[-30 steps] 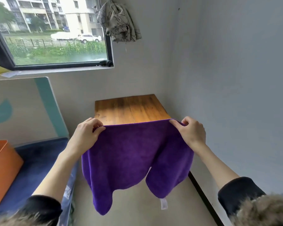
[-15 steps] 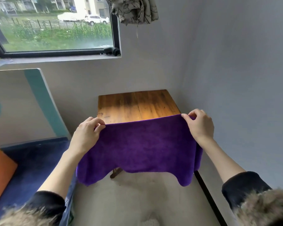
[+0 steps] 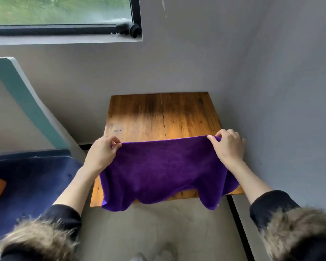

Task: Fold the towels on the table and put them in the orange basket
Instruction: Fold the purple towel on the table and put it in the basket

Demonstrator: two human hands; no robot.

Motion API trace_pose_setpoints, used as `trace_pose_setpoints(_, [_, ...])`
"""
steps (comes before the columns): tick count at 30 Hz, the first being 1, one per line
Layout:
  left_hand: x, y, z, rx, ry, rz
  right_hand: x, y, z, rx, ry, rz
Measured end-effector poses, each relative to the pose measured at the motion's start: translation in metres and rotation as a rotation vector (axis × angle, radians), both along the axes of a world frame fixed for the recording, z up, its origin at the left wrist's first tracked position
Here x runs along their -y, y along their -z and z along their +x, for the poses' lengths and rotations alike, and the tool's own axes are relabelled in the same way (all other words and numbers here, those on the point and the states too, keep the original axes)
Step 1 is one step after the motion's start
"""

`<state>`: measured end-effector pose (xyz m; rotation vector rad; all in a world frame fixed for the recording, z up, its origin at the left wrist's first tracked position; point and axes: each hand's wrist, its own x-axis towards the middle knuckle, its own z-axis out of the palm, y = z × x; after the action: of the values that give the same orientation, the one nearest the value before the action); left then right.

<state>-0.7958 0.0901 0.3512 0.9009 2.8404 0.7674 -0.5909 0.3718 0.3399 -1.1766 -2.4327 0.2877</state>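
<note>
Lowered since before, purple towel [image 3: 164,170] now drapes wooden table [image 3: 158,113] in grey-walled corner; both grips pinch its corners.

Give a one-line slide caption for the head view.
Both hands, left hand and right hand, pinch the purple towel's top corners over the wooden table.

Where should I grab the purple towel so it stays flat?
By its two top corners, one from each side, as the left hand and right hand pinch the towel now. That far edge is stretched straight; the loose near edge sags.
</note>
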Motion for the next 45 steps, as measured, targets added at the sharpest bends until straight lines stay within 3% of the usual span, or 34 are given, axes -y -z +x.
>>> trace_pose_setpoints(16, [-0.119,0.09,-0.151,0.084,0.0,-0.02,-0.092,0.077,-0.143,0.188,0.018,-0.103])
trace_pose_setpoints(25, [-0.086,0.179,-0.141,0.397,0.104,-0.193,-0.034,0.154,-0.174,0.358,-0.087,-0.38])
trace_pose_setpoints(33, [-0.06,0.22,-0.113,0.496,-0.032,-0.112,0.023,0.204,-0.191,0.533,-0.261,-0.535])
trace_pose_setpoints(38, [-0.042,0.243,-0.118,0.288,0.087,-0.288,0.028,0.225,-0.195,0.609,-0.304,-0.523])
trace_pose_setpoints(45, [-0.021,0.249,-0.156,0.201,0.08,-0.431,0.015,0.238,-0.196,0.635,-0.297,-0.44])
